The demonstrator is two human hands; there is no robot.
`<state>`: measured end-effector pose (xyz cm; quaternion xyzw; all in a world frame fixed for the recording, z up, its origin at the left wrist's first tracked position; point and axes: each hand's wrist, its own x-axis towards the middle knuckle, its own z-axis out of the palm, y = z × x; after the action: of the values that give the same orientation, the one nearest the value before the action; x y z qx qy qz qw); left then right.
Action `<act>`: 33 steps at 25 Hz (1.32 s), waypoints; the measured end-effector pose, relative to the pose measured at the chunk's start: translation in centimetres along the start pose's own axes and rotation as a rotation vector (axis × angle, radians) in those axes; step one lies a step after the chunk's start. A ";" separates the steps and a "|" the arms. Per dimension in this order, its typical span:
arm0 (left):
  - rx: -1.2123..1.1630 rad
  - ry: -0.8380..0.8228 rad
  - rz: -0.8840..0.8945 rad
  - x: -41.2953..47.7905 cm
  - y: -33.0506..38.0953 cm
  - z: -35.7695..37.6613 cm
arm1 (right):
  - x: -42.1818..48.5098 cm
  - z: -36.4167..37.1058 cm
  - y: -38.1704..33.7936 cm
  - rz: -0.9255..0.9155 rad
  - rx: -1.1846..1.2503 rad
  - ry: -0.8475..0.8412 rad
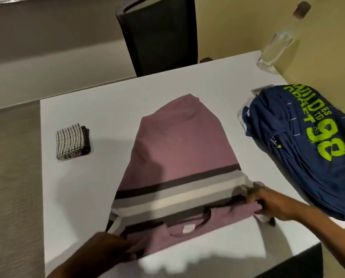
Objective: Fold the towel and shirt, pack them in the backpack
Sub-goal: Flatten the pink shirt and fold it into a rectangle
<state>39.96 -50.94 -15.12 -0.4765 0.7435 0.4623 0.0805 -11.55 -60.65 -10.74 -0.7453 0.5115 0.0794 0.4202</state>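
Note:
A mauve shirt (179, 145) with grey, white and dark stripes lies on the white table (83, 197), its sides folded in and its collar end nearest me. My left hand (115, 247) grips the shirt's near left corner. My right hand (271, 203) pinches its near right corner. A striped towel (72, 141) sits folded into a small square at the table's left. The navy backpack (299, 145) with lime green lettering lies on its side at the right.
A clear glass bottle (277, 43) stands at the table's far right corner. A dark office chair (159, 33) is pushed against the far edge. A small grey plate (261, 89) is set in the table behind the backpack. The table's near edge is close below my hands.

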 end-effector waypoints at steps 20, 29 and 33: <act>-0.135 0.652 -0.334 33.3 -0.2 -24.6 | 33.6 -14.3 -1.8 0.280 0.031 0.572; -0.680 0.210 -0.098 30.9 3.3 -25.3 | 31.3 -14.9 -1.9 0.066 0.347 0.190; -0.789 -0.050 -0.103 27.7 2.4 -26.7 | 28.3 -16.5 -3.4 0.012 0.900 0.045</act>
<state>31.85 -88.59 -14.23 -0.4962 0.4814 0.7193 -0.0675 -0.76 -91.60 -13.95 -0.4870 0.5085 -0.1649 0.6907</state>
